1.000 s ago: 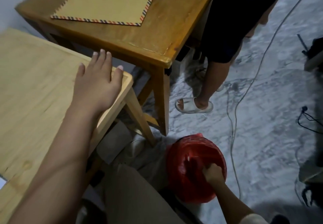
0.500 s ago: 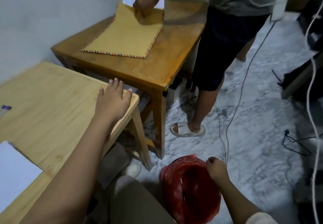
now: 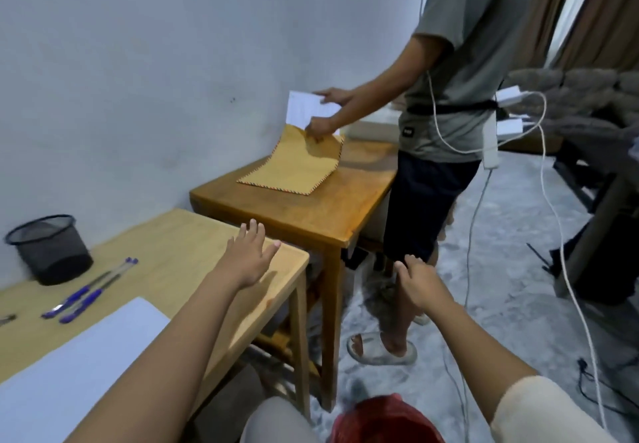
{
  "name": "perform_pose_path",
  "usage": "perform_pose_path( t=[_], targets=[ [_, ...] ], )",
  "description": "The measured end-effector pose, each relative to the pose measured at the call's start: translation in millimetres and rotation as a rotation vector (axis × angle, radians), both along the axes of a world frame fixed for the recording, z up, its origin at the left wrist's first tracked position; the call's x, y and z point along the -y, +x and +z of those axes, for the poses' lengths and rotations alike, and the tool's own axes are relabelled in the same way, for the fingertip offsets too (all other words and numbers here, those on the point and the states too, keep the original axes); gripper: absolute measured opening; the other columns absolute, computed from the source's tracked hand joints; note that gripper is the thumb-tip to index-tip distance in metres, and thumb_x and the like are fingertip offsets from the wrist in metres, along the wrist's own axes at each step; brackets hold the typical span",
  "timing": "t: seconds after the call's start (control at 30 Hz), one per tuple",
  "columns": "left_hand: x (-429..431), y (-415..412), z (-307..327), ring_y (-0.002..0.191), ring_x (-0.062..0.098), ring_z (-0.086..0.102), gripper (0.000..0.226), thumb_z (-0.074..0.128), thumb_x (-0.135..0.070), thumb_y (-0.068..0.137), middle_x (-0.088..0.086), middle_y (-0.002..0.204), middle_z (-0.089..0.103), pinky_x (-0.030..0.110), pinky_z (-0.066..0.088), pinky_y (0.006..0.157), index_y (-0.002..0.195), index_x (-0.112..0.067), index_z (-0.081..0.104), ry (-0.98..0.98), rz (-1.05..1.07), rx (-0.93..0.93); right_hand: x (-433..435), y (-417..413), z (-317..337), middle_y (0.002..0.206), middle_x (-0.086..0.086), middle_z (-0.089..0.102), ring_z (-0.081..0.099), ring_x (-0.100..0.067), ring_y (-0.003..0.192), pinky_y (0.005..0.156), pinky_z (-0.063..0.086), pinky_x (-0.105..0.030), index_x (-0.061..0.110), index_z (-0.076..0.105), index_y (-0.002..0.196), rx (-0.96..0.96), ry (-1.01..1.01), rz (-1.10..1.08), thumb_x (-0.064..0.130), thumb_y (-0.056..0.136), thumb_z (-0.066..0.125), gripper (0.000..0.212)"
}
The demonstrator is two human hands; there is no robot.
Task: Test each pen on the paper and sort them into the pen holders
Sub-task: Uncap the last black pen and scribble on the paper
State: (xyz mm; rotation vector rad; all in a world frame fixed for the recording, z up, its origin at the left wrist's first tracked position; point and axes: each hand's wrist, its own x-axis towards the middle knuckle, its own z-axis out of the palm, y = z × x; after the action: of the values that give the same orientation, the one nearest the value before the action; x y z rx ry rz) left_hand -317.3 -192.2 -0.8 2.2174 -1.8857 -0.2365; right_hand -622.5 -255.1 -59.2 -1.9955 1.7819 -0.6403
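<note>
A: What have my grips got right now?

B: Nothing. Your left hand point(image 3: 247, 257) hovers spread and empty over the near corner of the desk point(image 3: 186, 235). Your right hand point(image 3: 420, 285) hangs off the desk's edge, over the floor, fingers loosely parted, also empty.

A: A moment back that right hand was down in the red bag point(image 3: 383, 420).

B: It has come up out of it holding nothing. The bag sits below and behind that hand now, and the view has lifted with it.

A: So where are the pens from here?

B: Left of your left hand, well apart: two blue pens point(image 3: 90, 292) lie side by side on the desk. Just beyond them stands a black mesh holder point(image 3: 48, 249). The paper point(image 3: 76, 366) lies under your left forearm, nearer you.

A: Then no pen is tested yet, I'd judge.

B: Agreed. The paper looks blank. Farther out, beyond both hands, another person point(image 3: 449, 96) is sliding a sheet into an envelope point(image 3: 294, 169) on a second table.
</note>
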Motion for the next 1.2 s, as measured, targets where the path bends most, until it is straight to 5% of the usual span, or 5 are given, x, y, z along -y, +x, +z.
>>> perform_pose_path(
  t=[0.13, 0.37, 0.8, 1.07, 1.2],
  targets=[
    [-30, 32, 22, 0.146, 0.024, -0.011, 0.067, 0.017, -0.049, 0.098, 0.008, 0.158, -0.01, 0.042, -0.001, 0.117, 0.149, -0.011, -0.002, -0.064, 0.09, 0.025, 1, 47, 43, 0.145, -0.017, 0.038, 0.025, -0.028, 0.141, 0.109, 0.028, -0.041, 0.004, 0.046, 0.117, -0.042, -0.109, 0.145, 0.037, 0.099, 0.03, 0.041],
    [-95, 101, 39, 0.146, 0.024, -0.011, 0.071, 0.018, -0.051, 0.097, 0.011, 0.158, -0.011, 0.042, -0.002, 0.117, 0.148, -0.006, -0.002, -0.084, 0.292, 0.029, -4, 161, 86, 0.158, -0.008, 0.012, 0.008, -0.02, 0.146, 0.118, 0.008, -0.033, 0.007, 0.016, 0.148, -0.06, -0.161, 0.379, 0.041, 0.1, 0.023, 0.059],
    [-265, 227, -3, 0.147, 0.022, -0.006, 0.07, 0.029, -0.047, 0.098, 0.009, 0.159, -0.003, 0.036, 0.002, 0.118, 0.149, -0.006, 0.003, -0.074, 0.748, -0.035, -90, 392, 55, 0.151, -0.011, 0.031, 0.024, -0.021, 0.142, 0.112, 0.02, -0.027, 0.005, 0.035, 0.141, 0.039, -0.141, 0.9, 0.031, 0.099, 0.035, 0.049],
    [-317, 256, -47, 0.147, 0.02, -0.004, 0.073, 0.029, -0.05, 0.097, 0.008, 0.159, -0.004, 0.032, 0.003, 0.118, 0.149, -0.007, 0.003, -0.027, 0.905, -0.157, -150, 494, 27, 0.098, -0.007, 0.054, 0.053, -0.028, 0.103, 0.073, 0.032, -0.029, 0.01, 0.048, 0.088, 0.019, -0.163, 1.183, 0.022, 0.095, 0.039, 0.017],
    [-321, 258, -57, 0.147, 0.019, 0.0, 0.078, 0.023, -0.059, 0.093, 0.007, 0.159, -0.002, 0.03, 0.004, 0.117, 0.149, -0.008, 0.006, 0.012, 0.917, -0.109, -164, 522, 21, 0.099, -0.008, 0.059, 0.054, -0.021, 0.087, 0.07, 0.04, -0.03, 0.009, 0.058, 0.099, -0.022, -0.197, 1.211, 0.023, 0.093, 0.04, 0.024]
  ],
)
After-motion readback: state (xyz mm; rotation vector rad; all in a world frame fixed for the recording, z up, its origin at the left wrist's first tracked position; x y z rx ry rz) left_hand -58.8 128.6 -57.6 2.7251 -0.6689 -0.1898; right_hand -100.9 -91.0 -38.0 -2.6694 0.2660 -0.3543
